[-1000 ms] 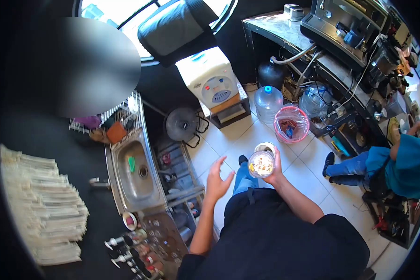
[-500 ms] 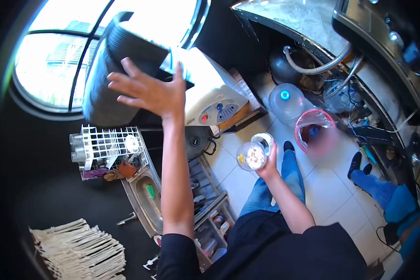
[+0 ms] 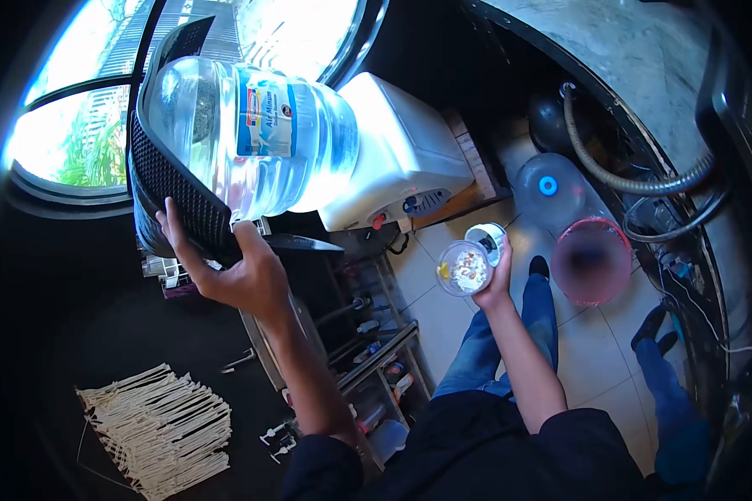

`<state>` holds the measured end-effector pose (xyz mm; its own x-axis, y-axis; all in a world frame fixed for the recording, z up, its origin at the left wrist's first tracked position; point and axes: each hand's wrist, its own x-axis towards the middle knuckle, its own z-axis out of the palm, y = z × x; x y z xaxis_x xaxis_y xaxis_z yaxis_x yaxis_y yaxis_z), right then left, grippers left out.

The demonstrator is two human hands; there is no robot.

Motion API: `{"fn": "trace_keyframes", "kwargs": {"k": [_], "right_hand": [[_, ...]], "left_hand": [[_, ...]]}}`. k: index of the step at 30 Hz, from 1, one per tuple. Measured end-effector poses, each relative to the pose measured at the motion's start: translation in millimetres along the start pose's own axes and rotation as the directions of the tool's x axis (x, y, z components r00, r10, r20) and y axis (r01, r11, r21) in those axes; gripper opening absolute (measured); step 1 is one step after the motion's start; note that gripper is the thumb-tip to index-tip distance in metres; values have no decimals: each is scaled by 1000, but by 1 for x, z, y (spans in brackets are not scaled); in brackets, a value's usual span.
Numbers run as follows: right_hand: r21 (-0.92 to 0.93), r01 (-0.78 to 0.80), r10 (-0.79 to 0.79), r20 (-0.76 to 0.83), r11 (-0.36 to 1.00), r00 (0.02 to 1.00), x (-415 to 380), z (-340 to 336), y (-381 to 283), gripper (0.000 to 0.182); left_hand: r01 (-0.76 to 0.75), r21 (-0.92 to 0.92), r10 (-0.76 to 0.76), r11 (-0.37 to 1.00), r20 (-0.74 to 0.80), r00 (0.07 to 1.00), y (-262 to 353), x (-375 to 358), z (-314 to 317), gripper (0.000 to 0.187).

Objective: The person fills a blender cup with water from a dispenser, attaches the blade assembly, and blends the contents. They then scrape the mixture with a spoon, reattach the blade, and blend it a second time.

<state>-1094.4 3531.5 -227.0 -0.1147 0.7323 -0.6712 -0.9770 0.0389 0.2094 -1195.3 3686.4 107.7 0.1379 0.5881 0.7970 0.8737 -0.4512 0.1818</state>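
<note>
My left hand [image 3: 246, 280] is at the lower edge of a black woven cover [image 3: 171, 171], its fingers and thumb gripping that edge. Beside the cover, a big clear water bottle [image 3: 200, 125] with a blue label stands on a white dispenser [image 3: 401, 142] with a red and a blue tap. In my right hand [image 3: 500, 284] are a clear cup [image 3: 464, 269] of whitish bits with something yellow, and a small white round container [image 3: 486, 240] with a dark inside.
A red-rimmed bin [image 3: 593, 260] and an empty-looking clear bottle [image 3: 551, 190] stand on the tiled floor. At the right is a counter [image 3: 685, 50] with a metal hose [image 3: 593, 154]. Another person's legs [image 3: 664, 376] show at lower right. Cream knotted fringe [image 3: 159, 434] is lower left.
My left hand has gone from spread in the air to gripping the black cover's edge. The cover has shifted left and the bottle shows. My right hand still holds the cup and container.
</note>
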Motion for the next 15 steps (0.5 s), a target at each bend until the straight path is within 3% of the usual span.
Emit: {"fn": "trace_keyframes", "kwargs": {"k": [2, 3, 6, 8, 10, 12, 14, 15], "right_hand": [[4, 6, -6, -15, 1000, 1000, 1, -7, -4, 50], [3, -2, 2, -21, 1000, 1000, 3, -10, -3, 50], [-39, 53, -55, -58, 998, 997, 15, -26, -3, 56], [-78, 79, -85, -76, 994, 994, 21, -32, -5, 56], [-97, 98, -107, -95, 990, 990, 38, -44, -6, 56], [-112, 105, -118, -120, 988, 986, 58, -59, -8, 57], [-140, 149, -169, -146, 979, 975, 72, -63, -7, 57], [-153, 156, -180, -161, 976, 970, 83, -71, -5, 57]], "left_hand": [[6, -23, -5, 1000, 32, 999, 2, -1, -2, 69], [-89, 112, 78, 990, 101, 992, -2, -1, -6, 69], [-116, 170, 103, 979, 84, 991, -5, -16, 5, 72], [-69, 131, 59, 989, 77, 995, -23, -50, 3, 74], [-49, 12, 49, 999, -26, 998, -42, -98, 1, 63], [9, 186, -37, 983, 146, 989, -63, -154, -1, 56], [-13, 185, -68, 983, 423, 904, -98, -195, 5, 59], [-9, 187, -74, 982, 435, 897, -106, -202, 10, 59]]}}
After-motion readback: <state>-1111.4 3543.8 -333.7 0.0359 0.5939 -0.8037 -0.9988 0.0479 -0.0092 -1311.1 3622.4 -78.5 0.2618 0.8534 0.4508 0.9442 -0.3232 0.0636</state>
